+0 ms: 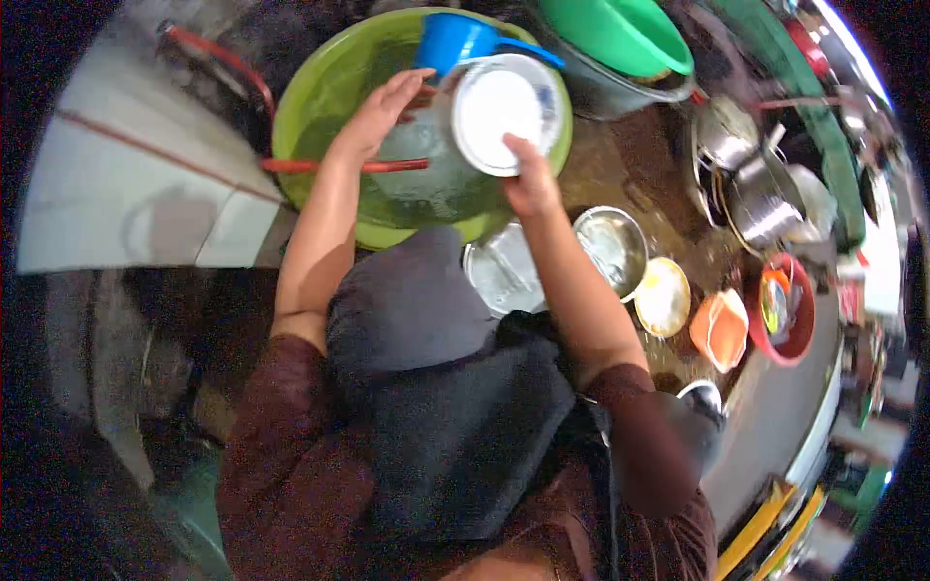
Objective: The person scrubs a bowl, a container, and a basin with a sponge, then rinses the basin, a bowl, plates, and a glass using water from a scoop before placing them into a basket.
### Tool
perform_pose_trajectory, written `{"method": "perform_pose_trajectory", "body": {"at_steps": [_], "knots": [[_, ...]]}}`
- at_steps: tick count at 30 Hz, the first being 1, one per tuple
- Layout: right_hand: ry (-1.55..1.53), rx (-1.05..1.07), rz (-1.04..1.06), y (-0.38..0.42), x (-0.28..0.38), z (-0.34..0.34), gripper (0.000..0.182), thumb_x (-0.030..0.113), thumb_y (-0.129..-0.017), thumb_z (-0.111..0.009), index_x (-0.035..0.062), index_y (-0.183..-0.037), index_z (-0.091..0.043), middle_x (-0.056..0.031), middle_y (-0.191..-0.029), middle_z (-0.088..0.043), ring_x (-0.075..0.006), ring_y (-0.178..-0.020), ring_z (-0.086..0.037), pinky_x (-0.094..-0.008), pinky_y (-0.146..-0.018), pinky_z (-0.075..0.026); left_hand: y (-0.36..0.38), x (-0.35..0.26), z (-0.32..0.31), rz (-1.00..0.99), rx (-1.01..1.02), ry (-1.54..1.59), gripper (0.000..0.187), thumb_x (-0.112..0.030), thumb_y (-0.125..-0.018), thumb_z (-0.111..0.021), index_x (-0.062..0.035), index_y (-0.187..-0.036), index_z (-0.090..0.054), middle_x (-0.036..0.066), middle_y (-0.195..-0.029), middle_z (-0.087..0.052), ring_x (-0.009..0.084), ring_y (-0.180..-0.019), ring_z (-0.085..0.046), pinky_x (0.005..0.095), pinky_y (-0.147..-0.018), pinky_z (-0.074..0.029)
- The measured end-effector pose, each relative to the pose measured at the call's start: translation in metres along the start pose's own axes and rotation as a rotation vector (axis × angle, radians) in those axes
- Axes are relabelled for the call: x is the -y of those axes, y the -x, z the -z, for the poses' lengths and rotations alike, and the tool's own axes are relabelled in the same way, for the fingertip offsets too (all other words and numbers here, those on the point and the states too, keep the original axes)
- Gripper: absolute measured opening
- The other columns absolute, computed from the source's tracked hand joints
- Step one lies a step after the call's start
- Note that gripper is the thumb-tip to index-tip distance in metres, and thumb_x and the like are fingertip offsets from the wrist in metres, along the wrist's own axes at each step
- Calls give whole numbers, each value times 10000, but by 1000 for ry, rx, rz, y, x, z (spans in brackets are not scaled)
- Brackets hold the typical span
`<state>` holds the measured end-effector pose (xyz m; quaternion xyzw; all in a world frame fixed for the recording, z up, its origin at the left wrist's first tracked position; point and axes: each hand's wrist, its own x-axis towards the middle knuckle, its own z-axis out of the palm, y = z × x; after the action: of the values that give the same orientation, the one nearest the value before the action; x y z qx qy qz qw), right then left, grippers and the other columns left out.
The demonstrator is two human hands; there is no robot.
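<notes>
A large green basin (291, 126) holds water. Above its right side, my right hand (533, 182) grips a white bowl (496, 108) by the lower rim, thumb on the white face. My left hand (380, 114) is over the basin, fingers stretched toward the bowl and apart from it, holding nothing. Just beyond those fingers is a blue dipper (453, 44), its handle pointing right behind the bowl. A red hose (397, 166) reaches over the water beneath my left wrist.
Right of my right forearm are a metal bowl (610, 254), a yellow-rimmed bowl (663, 298), an orange container (721, 331) and a red basin (806, 329). Metal pots (765, 200) stand farther right. A bright green tub (620, 34) is at the top. A white tiled block (145, 194) is left.
</notes>
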<state>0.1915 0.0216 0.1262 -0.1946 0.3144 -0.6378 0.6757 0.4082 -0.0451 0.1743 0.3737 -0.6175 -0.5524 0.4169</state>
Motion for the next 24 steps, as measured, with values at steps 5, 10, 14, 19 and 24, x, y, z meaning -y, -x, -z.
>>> {"method": "perform_pose_trajectory", "body": {"at_steps": [5,10,14,19,24], "knots": [[90,-12,28,7,55,15,449,86,-742,-622,28,-1160,-470,-64,-1090,-558,-184,-988,-545,-323,-869,-443,-29,67,65,447,-508,-67,530,-426,-834,-512,-59,-1214,-463,152,-1273,-432,281,-1168,-395,351,-995,-263],[318,-200,116,42,152,43,469,73,-747,-608,-15,-1175,-437,-92,-1070,-560,-205,-943,-562,-330,-817,-477,-63,226,106,765,-447,108,570,-379,-820,-521,-64,-1275,-386,186,-1293,-405,296,-1206,-361,375,-1004,-251],[576,-452,210,103,228,43,418,139,-738,-604,-34,-1104,-496,-115,-1003,-564,-229,-934,-558,-347,-806,-477,-46,263,83,790,-350,-570,568,-370,-814,-526,-63,-1271,-388,187,-1280,-413,299,-1194,-370,378,-994,-260],[459,-627,422,202,303,91,430,105,-785,-569,0,-1178,-431,-107,-1078,-557,-246,-945,-559,-349,-795,-486,-32,278,68,784,-325,-758,566,-359,-806,-532,-61,-1266,-391,189,-1265,-423,303,-1180,-380,381,-982,-271],[424,-913,708,329,344,123,396,135,-825,-533,-70,-1155,-455,-184,-1159,-499,-266,-1032,-513,-398,-913,-407,-31,276,67,726,-305,-775,564,-348,-798,-538,-60,-1261,-394,190,-1249,-433,307,-1165,-391,384,-970,-282]]}}
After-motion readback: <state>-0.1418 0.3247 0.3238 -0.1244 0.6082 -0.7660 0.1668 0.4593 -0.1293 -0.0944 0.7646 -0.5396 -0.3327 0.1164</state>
